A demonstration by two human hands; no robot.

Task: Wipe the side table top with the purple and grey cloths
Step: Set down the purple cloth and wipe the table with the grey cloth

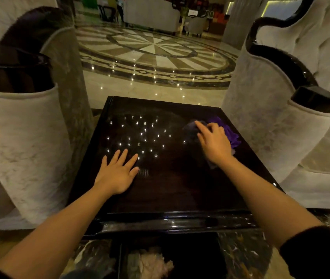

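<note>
Here your left hand [117, 174] lies flat on the dark glossy side table top [166, 190], palm down, fingers spread and gripping nothing, left of centre in the frame. Your right hand [214, 143] sits at centre right, pressed down on the bunched cloths near the table's right edge. Fingers are loosely curled over them; forefinger stretched toward the upper left. Purple cloth [231, 132] shows on the far right side of that hand, just inside the table edge. Grey cloth [190, 127] shows as a dark lump under the fingertips, touching the purple one. Whether the hand pinches the cloths or only presses them, you cannot tell. Ceiling lights reflect as small dots across the upper half of the table top. Pale upholstered armchairs [23, 141] flank the table at left and right of the frame. A patterned marble floor [156, 51] fills the upper centre.
</note>
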